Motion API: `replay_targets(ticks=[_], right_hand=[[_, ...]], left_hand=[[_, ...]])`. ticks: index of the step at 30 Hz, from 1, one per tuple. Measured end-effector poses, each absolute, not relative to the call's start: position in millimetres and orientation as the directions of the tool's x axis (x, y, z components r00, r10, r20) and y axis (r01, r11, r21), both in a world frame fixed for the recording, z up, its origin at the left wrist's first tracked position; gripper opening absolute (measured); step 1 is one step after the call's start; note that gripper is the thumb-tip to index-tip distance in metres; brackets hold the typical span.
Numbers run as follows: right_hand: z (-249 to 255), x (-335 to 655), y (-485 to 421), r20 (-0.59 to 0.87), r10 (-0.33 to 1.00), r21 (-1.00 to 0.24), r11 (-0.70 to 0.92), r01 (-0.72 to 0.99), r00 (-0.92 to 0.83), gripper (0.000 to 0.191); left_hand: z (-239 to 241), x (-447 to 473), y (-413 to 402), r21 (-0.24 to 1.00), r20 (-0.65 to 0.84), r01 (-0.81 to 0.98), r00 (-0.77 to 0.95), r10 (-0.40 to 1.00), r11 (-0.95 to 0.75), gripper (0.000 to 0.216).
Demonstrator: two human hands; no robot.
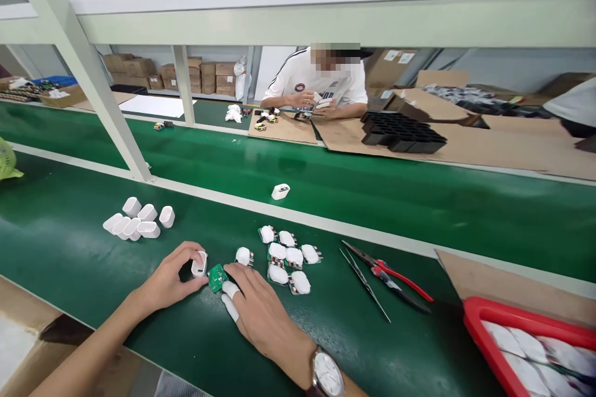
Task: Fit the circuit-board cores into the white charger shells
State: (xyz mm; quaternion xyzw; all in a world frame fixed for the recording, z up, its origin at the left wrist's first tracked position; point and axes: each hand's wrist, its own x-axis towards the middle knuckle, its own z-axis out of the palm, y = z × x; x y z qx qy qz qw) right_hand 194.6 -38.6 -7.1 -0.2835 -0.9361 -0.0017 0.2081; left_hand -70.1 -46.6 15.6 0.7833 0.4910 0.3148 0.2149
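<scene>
Between the thumb and fingers of my left hand (170, 279) is a small white plastic housing (199, 265), its open end facing me. Close on its right, my right hand (261, 307) has its fingers closed at the edge of a green circuit board (216, 278). White covers wrap two of the right fingertips, and a watch (327, 373) is on that wrist. Board and housing are very near each other; whether they touch I cannot tell. Just beyond the right fingers lies a board with a white cap (243, 255), with several similar capped boards (293, 257) to its right.
Several white housings (133, 227) sit at the left. Tweezers (365, 285) and red-handled pliers (388, 273) lie right of the boards, near a red tray (484, 316). One housing (280, 191) stands on the green belt (223, 164). Across it works another person (321, 84); a post (100, 74) rises at left.
</scene>
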Motion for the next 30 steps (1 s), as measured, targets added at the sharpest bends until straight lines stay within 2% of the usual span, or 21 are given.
replay_targets(ticks=[2,5,7,9,11,13,15,18,21,24,30], right_hand=[[-1.6,187.3,-30.5,0.379,0.473,-0.125,0.878,0.463,-0.795,0.032],[6.2,178.6,-23.0,0.415,0.469,-0.21,0.883,0.419,-0.779,0.025],[11.2,178.4,-23.5,0.412,0.541,-0.331,0.838,0.433,-0.733,0.019],[16.0,183.4,-26.8,0.331,0.636,-0.449,0.756,0.477,-0.697,0.016],[19.4,192.1,-29.8,0.236,0.698,-0.48,0.689,0.543,-0.677,0.015],[20.4,202.5,-31.0,0.213,0.738,-0.403,0.663,0.631,-0.64,0.017],[19.3,212.5,-31.4,0.239,0.768,-0.273,0.641,0.717,-0.595,0.017],[15.6,222.1,-34.4,0.296,0.767,-0.134,0.624,0.77,-0.57,0.015],[8.3,222.1,-41.9,0.363,0.714,-0.078,0.663,0.744,-0.598,0.014],[-3.8,218.4,-50.6,0.403,0.648,-0.03,0.715,0.699,-0.646,0.007],[-23.8,224.9,-58.0,0.442,0.618,-0.015,0.73,0.683,-0.651,0.021]], left_hand=[[10.7,-71.1,-44.6,0.639,0.343,0.621,0.299,0.89,-0.454,0.016],[3.5,-76.2,-47.0,0.611,0.431,0.63,0.243,0.869,-0.479,0.019],[-0.3,-79.6,-50.9,0.601,0.461,0.638,0.215,0.861,-0.481,0.024],[-2.3,-80.2,-54.8,0.597,0.458,0.63,0.24,0.856,-0.496,0.03],[-2.2,-77.1,-57.5,0.595,0.437,0.601,0.316,0.842,-0.534,0.038],[-0.4,-71.4,-58.7,0.597,0.407,0.562,0.402,0.82,-0.572,0.047],[2.9,-65.8,-58.5,0.605,0.375,0.536,0.462,0.804,-0.589,0.054],[8.3,-60.4,-56.1,0.628,0.268,0.554,0.506,0.82,-0.546,0.057],[10.3,-56.8,-52.1,0.634,0.174,0.592,0.518,0.838,-0.497,0.056],[6.5,-52.3,-49.7,0.637,0.167,0.603,0.501,0.85,-0.48,0.056],[-0.7,-48.5,-56.3,0.672,0.137,0.621,0.43,0.892,-0.403,0.067]])
